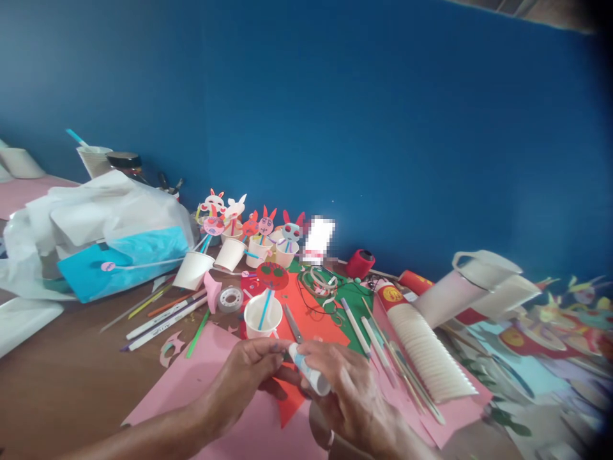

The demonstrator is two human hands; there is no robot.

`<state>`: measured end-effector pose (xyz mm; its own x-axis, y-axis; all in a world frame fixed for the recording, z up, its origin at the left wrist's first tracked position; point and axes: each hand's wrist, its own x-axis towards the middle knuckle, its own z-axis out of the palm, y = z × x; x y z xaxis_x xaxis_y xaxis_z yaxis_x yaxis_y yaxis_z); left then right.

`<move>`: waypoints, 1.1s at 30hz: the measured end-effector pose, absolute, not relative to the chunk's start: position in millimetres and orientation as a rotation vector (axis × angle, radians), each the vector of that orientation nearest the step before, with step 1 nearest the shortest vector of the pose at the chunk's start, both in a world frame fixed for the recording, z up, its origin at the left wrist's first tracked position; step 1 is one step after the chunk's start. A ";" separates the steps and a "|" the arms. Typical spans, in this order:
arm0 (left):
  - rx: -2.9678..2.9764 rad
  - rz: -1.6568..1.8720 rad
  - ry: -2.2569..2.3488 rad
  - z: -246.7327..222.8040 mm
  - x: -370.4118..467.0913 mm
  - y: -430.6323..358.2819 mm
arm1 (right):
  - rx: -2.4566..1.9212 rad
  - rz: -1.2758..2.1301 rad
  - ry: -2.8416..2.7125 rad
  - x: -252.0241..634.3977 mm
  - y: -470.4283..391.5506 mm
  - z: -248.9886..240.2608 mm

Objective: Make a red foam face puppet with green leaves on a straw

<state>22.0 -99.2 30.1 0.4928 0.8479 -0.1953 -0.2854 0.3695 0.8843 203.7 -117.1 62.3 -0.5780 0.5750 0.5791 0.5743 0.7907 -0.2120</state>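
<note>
My right hand point(347, 386) is closed around a small white glue bottle point(310, 372) with a light blue label, tilted with its narrow end toward my left hand. The fingertips of my left hand point(244, 377) are pinched together close to that end; whatever they hold is too small or hidden to make out. Just beyond both hands stands a white paper cup point(263, 319) with a blue straw point(265, 309) in it, topped by a red paper face point(272, 276) with green eyes. Below the hands lie orange-red paper point(292, 399) and pink paper point(191, 396).
Scissors point(293, 324) lie beyond the hands, beside a tape roll point(230, 298). Markers point(165, 326) are at left, a stack of paper cups point(431, 348) at right. Several cups with paper animal faces point(266, 223) stand at the back near a plastic bag point(110, 204). A white jug point(467, 287) leans right.
</note>
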 end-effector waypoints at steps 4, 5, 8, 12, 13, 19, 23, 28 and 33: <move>0.943 0.820 0.716 28.1 21.8 -97.7 | -0.836 -0.049 -2.301 204.4 -118.4 61.9; 0.951 0.820 0.712 28.3 21.7 -97.1 | -0.836 -0.057 -2.308 205.1 -118.4 60.9; 0.971 0.812 0.691 30.0 21.1 -95.1 | -0.848 -0.058 -2.330 206.6 -117.2 59.0; 0.984 0.811 0.693 30.8 19.8 -92.7 | -0.854 -0.059 -2.317 204.9 -115.2 63.4; 0.981 0.817 0.702 30.3 19.6 -92.2 | -0.858 -0.059 -2.318 204.2 -114.8 65.1; 0.982 0.829 0.756 26.7 20.5 -90.8 | -0.888 0.002 -2.345 203.3 -113.7 66.6; 1.013 0.817 0.737 29.2 22.0 -91.0 | -0.879 0.009 -2.333 204.2 -113.6 64.8; 1.025 0.804 0.702 32.6 21.5 -90.5 | -0.874 0.007 -2.323 202.9 -113.1 67.5; 0.999 0.811 0.718 28.8 20.0 -91.3 | -0.889 0.000 -2.334 203.2 -112.6 67.9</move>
